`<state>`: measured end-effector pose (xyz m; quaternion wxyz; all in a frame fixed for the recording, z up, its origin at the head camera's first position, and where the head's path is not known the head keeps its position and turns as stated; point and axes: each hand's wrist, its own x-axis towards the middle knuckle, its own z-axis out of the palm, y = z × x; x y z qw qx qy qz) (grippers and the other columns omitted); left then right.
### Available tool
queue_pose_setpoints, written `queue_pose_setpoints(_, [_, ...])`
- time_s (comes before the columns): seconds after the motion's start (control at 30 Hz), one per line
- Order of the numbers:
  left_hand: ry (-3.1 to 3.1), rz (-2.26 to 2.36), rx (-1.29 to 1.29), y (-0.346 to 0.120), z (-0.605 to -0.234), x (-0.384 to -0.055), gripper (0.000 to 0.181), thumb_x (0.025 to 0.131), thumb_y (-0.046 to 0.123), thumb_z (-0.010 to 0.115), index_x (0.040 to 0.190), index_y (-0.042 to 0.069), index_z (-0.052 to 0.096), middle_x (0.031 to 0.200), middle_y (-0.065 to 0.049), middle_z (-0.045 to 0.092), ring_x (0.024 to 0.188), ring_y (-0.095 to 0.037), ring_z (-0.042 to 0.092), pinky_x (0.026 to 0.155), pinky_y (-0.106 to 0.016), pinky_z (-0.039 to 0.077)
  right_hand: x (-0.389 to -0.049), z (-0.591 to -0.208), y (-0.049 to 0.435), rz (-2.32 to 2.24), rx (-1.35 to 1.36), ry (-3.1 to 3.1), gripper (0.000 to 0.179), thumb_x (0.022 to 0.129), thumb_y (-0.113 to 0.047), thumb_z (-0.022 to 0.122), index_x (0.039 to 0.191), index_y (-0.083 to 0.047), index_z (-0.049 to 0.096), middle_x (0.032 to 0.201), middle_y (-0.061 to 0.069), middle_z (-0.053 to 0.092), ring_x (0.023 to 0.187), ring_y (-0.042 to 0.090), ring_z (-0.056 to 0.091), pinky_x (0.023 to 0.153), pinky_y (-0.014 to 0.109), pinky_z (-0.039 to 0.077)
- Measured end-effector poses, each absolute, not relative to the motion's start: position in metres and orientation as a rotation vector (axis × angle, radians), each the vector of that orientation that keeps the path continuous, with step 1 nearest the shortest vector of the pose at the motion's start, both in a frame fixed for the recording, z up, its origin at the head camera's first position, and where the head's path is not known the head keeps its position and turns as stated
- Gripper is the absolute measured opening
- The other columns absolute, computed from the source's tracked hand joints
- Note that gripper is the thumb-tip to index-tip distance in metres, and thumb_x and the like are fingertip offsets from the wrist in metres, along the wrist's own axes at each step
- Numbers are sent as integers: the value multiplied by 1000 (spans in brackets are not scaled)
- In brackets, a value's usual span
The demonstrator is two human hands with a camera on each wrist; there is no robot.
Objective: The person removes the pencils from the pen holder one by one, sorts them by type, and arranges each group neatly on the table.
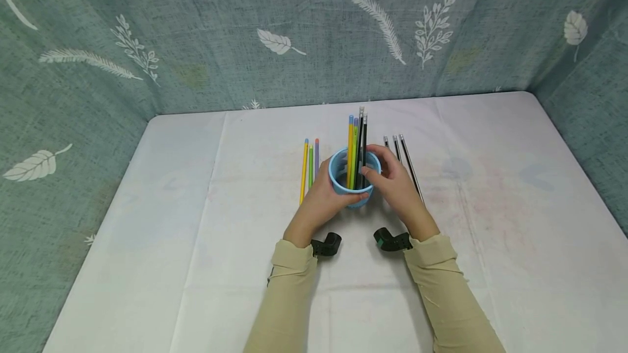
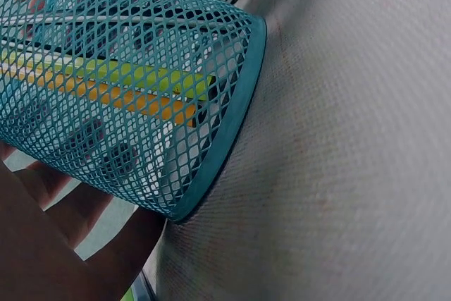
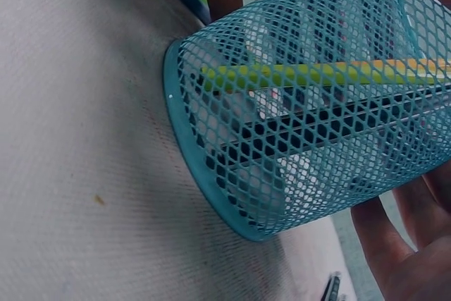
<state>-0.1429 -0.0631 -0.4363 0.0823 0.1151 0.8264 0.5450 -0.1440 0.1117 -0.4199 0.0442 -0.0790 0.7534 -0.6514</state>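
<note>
A light blue mesh pencil cup (image 1: 358, 199) stands between both hands, near the middle of the table. My left hand (image 1: 321, 198) grips its left side, with the thumb across the front below the rim. Around the right side curls my right hand (image 1: 397, 187), its thumb over the rim beside the pencils. Inside the cup are a yellow pencil (image 1: 350, 140), a green pencil (image 1: 355, 148) and black pencils (image 1: 364, 140), all leaning upright. Through the mesh, both wrist views show the green pencil (image 2: 162, 79) (image 3: 282, 75). The cup's base (image 2: 232, 132) is at the cloth; whether it touches cannot be told.
Left of the cup lie yellow (image 1: 304, 170), green (image 1: 311, 162) and purple (image 1: 316, 151) pencils, partly behind my left hand. On the right lie three black pencils (image 1: 411, 165). A white cloth (image 1: 515, 266) covers the table; a grey-green leaf-patterned curtain (image 1: 314, 42) hangs behind and along the sides.
</note>
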Motion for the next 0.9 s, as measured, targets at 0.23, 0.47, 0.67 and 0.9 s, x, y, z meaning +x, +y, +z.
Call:
queue_pose_setpoints(0.23, [2518, 1572, 324, -62, -434, -142, 101, 62, 49, 80, 141, 26, 23, 134, 2, 35, 118, -17, 43, 98, -38, 39, -144, -419, 114, -2014, -212, 2272, 46, 88, -28, 61, 129, -15, 45, 135, 2, 45, 127, 14, 38, 106, 42, 29])
queue_pose_setpoints(0.47, [2562, 1537, 311, -61, -433, -141, 99, 61, 51, 80, 140, 26, 26, 132, 2, 36, 116, -17, 44, 96, -37, 40, -143, -417, 114, -2016, -247, 2287, 36, 89, -31, 60, 122, -20, 52, 129, -3, 50, 120, 12, 44, 99, 41, 36])
queue_pose_setpoints(0.67, [2635, 1477, 348, -59, -430, -141, 97, 61, 50, 80, 139, 22, 28, 128, 2, 39, 112, -15, 45, 94, -36, 41, -141, -412, 110, -1851, -171, 2480, 38, 88, -38, 59, 124, -26, 51, 125, -1, 54, 109, 18, 51, 89, 41, 42])
queue_pose_setpoints(0.9, [2740, 1420, 481, -59, -431, -141, 93, 61, 49, 81, 135, 19, 34, 126, 3, 42, 110, -12, 46, 95, -32, 42, -138, -406, 104, -1726, -56, 2631, 49, 86, -42, 59, 130, -27, 46, 126, -1, 54, 110, 19, 52, 89, 43, 43])
